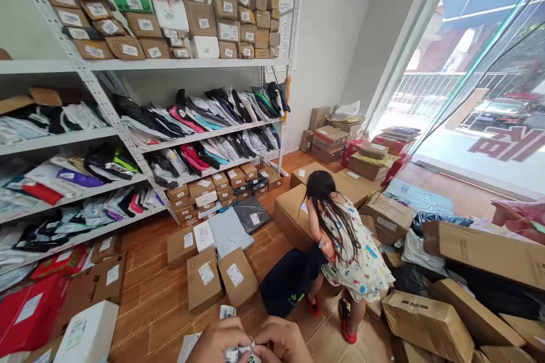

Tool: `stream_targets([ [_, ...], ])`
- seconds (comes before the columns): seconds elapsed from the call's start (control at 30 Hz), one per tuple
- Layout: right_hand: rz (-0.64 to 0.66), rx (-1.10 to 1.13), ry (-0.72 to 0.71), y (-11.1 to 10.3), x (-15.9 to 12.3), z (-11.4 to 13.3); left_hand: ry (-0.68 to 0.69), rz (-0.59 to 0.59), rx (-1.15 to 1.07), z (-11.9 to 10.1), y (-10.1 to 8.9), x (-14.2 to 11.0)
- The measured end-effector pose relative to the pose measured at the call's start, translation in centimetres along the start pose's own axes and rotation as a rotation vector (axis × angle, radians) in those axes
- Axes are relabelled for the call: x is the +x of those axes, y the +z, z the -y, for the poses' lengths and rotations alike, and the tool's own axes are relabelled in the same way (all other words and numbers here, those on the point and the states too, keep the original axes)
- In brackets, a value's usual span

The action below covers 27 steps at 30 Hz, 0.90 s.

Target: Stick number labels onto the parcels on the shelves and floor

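My two hands meet at the bottom edge of the head view. My left hand (pixel 217 341) and my right hand (pixel 281 341) are both curled, fingers pinched together around a small white labelled packet (pixel 232 350). A slip with a printed label (pixel 227 311) sticks up just above my left hand. Only the knuckles and fingertips show; the rest of the packet is cut off by the frame edge.
A person in a patterned dress (pixel 347 249) bends over cardboard boxes (pixel 293 215) ahead. Labelled boxes (pixel 221 272) lie on the wooden floor. White shelving (pixel 140 62) full of parcels and bags lines the left wall. Large cartons (pixel 481 249) pile up at right by a glass front (pixel 489 85).
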State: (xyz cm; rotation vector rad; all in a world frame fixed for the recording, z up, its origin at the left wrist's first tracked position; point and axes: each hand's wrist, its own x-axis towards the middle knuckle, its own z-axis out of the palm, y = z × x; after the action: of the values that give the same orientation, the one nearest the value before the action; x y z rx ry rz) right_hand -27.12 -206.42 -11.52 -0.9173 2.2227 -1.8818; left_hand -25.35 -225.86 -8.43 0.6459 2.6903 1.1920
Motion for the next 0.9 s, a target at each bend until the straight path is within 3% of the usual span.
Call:
stream_targets([
  [0.1,-0.027,-0.025,0.048,-3.7,4.2,-2.5,0.06,0.101,0.058,1.4,-2.0,7.5],
  [0.27,-0.015,-0.101,0.015,-10.3,11.3,-5.6,0.147,0.059,0.074,2.3,-4.0,17.6],
  [0.43,-0.022,-0.109,0.013,-14.7,18.2,-4.0,0.133,-0.058,0.155,2.0,-7.0,23.8],
  [0.6,-0.138,-0.03,0.014,-16.9,23.0,-4.2,0.12,-0.032,0.183,3.2,-9.7,28.4],
  [0.77,-0.185,-0.002,0.059,-19.1,26.9,-7.8,0.095,0.008,0.114,5.1,-10.8,34.2],
  [0.9,-0.191,-0.029,0.093,-21.8,31.0,-13.3,0.052,0.1,0.093,8.2,-11.3,41.2],
])
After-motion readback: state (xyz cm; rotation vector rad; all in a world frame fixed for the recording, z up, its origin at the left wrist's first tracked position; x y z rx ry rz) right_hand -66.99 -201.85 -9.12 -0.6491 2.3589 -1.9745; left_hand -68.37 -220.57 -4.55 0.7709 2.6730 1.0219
